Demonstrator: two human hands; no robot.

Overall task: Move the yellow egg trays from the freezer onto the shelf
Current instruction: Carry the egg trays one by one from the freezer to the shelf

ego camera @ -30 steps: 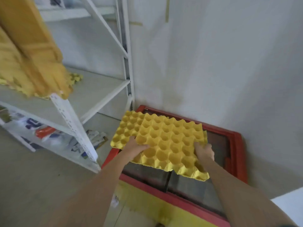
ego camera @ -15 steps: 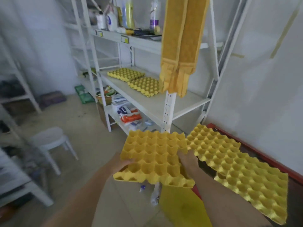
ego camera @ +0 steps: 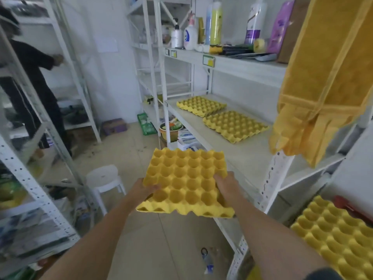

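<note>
I hold a yellow egg tray (ego camera: 186,182) flat in front of me, over the floor beside the white shelf (ego camera: 250,156). My left hand (ego camera: 144,189) grips its near left edge and my right hand (ego camera: 227,188) grips its near right edge. Two more yellow egg trays lie on the shelf board, one farther back (ego camera: 200,106) and one nearer (ego camera: 235,125). Another yellow tray (ego camera: 339,237) rests on the red-rimmed freezer (ego camera: 349,207) at the lower right.
A yellow cloth (ego camera: 323,77) hangs over the shelf's near end. Bottles (ego camera: 190,35) stand on the upper board. A white stool (ego camera: 104,178) sits on the floor to the left. A person in dark clothes (ego camera: 30,87) stands at the left racks.
I lifted the tray off the freezer and turned left toward the shelf. The tray now sits higher and closer to the shelf board, with the freezer off to the lower right.
</note>
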